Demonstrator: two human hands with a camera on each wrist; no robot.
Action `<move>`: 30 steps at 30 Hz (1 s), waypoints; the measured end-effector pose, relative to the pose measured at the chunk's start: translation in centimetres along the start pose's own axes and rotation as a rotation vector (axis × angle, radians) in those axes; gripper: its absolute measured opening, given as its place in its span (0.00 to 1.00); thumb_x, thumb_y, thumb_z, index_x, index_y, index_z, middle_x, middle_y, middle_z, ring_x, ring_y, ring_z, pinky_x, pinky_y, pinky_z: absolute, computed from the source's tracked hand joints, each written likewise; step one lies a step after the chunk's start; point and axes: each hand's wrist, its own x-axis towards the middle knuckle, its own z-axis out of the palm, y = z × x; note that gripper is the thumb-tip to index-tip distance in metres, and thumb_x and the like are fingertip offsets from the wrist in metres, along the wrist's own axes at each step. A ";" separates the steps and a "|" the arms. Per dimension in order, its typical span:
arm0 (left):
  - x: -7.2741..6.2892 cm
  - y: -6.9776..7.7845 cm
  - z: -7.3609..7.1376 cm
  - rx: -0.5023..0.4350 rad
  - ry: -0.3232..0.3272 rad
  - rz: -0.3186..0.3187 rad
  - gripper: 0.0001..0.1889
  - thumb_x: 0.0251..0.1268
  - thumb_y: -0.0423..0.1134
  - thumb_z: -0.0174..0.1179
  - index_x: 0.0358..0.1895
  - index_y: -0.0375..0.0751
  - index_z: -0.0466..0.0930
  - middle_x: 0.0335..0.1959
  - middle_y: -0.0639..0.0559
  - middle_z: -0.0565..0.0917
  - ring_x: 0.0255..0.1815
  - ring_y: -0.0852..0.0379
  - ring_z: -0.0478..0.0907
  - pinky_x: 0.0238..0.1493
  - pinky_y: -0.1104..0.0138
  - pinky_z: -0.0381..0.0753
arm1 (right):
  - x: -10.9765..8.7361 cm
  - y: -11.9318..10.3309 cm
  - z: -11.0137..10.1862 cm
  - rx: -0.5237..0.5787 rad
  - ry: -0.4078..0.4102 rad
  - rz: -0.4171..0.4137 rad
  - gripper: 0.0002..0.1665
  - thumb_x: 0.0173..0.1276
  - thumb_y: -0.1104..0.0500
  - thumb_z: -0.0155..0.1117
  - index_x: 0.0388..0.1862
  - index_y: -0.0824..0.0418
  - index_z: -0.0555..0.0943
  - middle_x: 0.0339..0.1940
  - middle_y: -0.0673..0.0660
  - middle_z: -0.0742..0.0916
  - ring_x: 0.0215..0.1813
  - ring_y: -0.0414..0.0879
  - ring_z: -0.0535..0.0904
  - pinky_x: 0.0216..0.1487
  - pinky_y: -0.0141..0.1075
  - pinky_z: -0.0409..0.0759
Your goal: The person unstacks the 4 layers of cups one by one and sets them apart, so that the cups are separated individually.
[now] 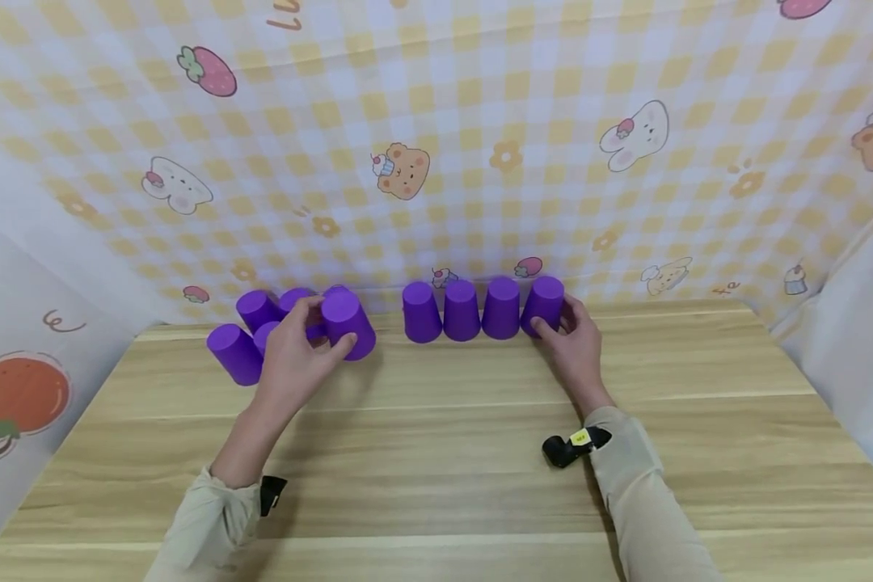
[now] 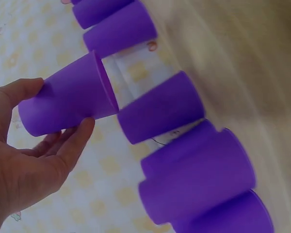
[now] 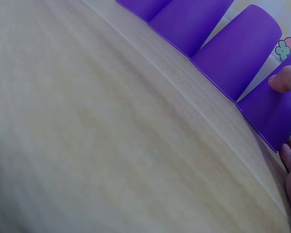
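Observation:
My left hand [image 1: 294,352] holds an upside-down purple cup [image 1: 347,322] between thumb and fingers. In the left wrist view that held cup [image 2: 68,97] is raised off the table, its rim higher than those of the standing cups. Around the rightmost cup [image 1: 543,303] of a row, my right hand [image 1: 580,347] has its thumb in front and its fingers at the far side. That cup [image 3: 276,104] stands mouth down on the table, touching its neighbour [image 3: 237,51] at the rim. More row cups [image 1: 461,311] stand to the left.
Behind and left of my left hand, several purple cups [image 1: 234,354] stand upside down in a cluster, partly hidden by it. The wooden table [image 1: 436,477] ends at a yellow-checked cloth [image 1: 466,105] close behind the cups. Black wrist devices [image 1: 563,450] sit at both sleeves.

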 end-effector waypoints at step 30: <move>-1.5 -5.0 0.1 0.105 -0.037 -0.014 0.29 0.48 0.27 0.67 0.54 0.22 0.65 0.45 0.26 0.76 0.44 0.35 0.75 0.44 0.49 0.76 | -0.1 0.0 0.0 -0.002 -0.011 0.021 0.36 0.59 0.60 0.68 0.65 0.63 0.67 0.60 0.63 0.75 0.60 0.53 0.71 0.62 0.39 0.69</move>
